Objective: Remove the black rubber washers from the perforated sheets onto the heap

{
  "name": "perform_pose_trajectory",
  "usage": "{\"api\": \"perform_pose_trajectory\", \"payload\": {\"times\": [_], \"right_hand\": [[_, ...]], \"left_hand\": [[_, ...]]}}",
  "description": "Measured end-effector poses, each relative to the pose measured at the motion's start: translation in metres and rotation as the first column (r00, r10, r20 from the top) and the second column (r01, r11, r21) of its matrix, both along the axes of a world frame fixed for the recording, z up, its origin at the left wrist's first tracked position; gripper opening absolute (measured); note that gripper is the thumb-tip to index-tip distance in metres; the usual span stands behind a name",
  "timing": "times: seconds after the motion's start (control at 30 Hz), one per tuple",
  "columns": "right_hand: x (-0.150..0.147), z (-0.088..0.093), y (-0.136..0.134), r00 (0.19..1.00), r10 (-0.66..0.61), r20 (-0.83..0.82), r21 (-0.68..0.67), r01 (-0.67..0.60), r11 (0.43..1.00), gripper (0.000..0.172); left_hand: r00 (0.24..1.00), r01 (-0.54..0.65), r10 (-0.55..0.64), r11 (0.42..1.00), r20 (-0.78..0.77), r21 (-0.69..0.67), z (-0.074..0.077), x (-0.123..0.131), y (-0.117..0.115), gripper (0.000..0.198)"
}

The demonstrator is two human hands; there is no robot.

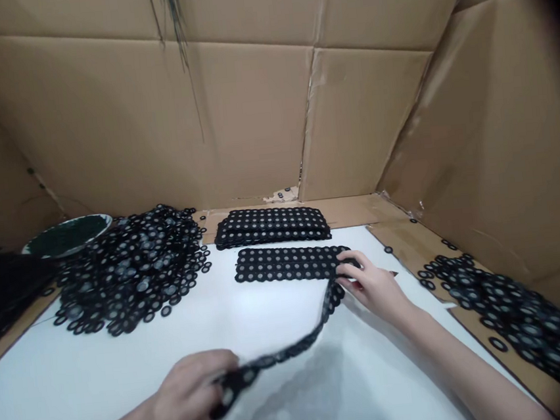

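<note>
My left hand (189, 397) is closed round one end of a black strip of joined rings (293, 350), low and left of centre. The strip sags through the air and rises to my right hand (366, 281), whose fingers pinch its far end. That hand is also at the right end of a flat black panel of joined rings (285, 264) lying on the white table; its fingers cover the panel's corner. Behind the panel lies a stack of similar panels (271, 224). Blur softens the strip near my left hand.
A heap of loose black rings (132, 270) covers the back left, beside a white-rimmed round dish (67, 237) with dark green inside. More loose rings (512, 313) lie along the right. Cardboard walls (250, 107) enclose the white table (80, 394). Dark strands (175, 22) hang at the top.
</note>
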State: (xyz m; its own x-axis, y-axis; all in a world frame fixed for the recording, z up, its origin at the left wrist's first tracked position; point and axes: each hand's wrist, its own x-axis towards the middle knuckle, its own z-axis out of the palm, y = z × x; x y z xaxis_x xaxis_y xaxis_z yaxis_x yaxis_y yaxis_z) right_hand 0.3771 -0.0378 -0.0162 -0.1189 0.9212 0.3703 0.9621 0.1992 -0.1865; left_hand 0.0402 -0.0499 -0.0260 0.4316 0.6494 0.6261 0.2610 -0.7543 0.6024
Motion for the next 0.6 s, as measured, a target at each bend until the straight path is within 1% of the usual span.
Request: {"api": "perform_pose_trajectory", "payload": {"times": [0.03,0.07,0.1,0.13,0.17,0.2,0.23,0.27,0.33,0.4,0.47,0.53,0.6], "right_hand": [[-0.004,0.003,-0.004,1.000,0.000,-0.003,-0.014,0.000,1.000,0.017],[-0.009,0.008,-0.008,1.000,0.007,-0.021,-0.041,-0.008,0.999,0.016],[-0.013,0.012,-0.012,0.999,0.007,-0.047,-0.080,-0.011,0.997,0.015],[-0.018,0.017,-0.016,0.997,0.008,-0.075,-0.129,-0.017,0.991,0.014],[-0.022,0.022,-0.019,0.995,0.008,-0.104,-0.176,-0.026,0.984,0.014],[-0.026,0.027,-0.022,0.991,0.008,-0.130,-0.222,-0.037,0.974,0.014],[-0.029,0.031,-0.024,0.989,0.002,-0.151,-0.259,-0.041,0.965,0.014],[-0.032,0.033,-0.025,0.986,-0.009,-0.167,-0.289,-0.041,0.957,0.015],[-0.034,0.033,-0.022,0.983,-0.038,-0.177,-0.333,-0.023,0.943,0.017],[-0.031,0.027,-0.017,0.984,-0.073,-0.161,-0.356,0.011,0.934,0.019],[-0.026,0.018,-0.011,0.985,-0.084,-0.150,-0.366,0.024,0.930,0.019],[-0.020,0.009,-0.007,0.978,-0.071,-0.196,-0.390,-0.012,0.921,0.016],[-0.016,0.003,-0.006,0.961,-0.056,-0.270,-0.413,-0.063,0.908,0.013]], "left_hand": [[0.999,-0.035,0.038,0.997,0.039,-0.064,0.004,-0.008,0.004,0.005],[0.985,-0.133,0.148,0.979,0.087,-0.157,0.008,-0.014,0.010,0.003],[0.952,-0.237,0.280,0.929,0.122,-0.285,0.013,-0.019,0.017,0.010],[0.919,-0.289,0.371,0.863,0.131,-0.415,0.017,-0.022,0.023,0.015],[0.886,-0.313,0.445,0.782,0.130,-0.538,0.021,-0.023,0.029,0.019],[0.869,-0.295,0.478,0.710,0.130,-0.639,0.024,-0.024,0.034,0.022],[0.862,-0.255,0.488,0.653,0.138,-0.713,0.025,-0.023,0.037,0.025],[0.856,-0.214,0.493,0.607,0.152,-0.765,0.025,-0.022,0.040,0.027],[0.862,-0.153,0.481,0.550,0.162,-0.821,0.020,-0.021,0.042,0.029],[0.888,-0.145,0.442,0.534,0.128,-0.833,0.013,-0.022,0.043,0.028],[0.913,-0.191,0.403,0.553,0.060,-0.811,0.004,-0.025,0.044,0.026],[0.915,-0.254,0.403,0.585,0.005,-0.770,-0.002,-0.028,0.045,0.027],[0.911,-0.291,0.411,0.603,-0.023,-0.743,-0.005,-0.031,0.047,0.026]]}}
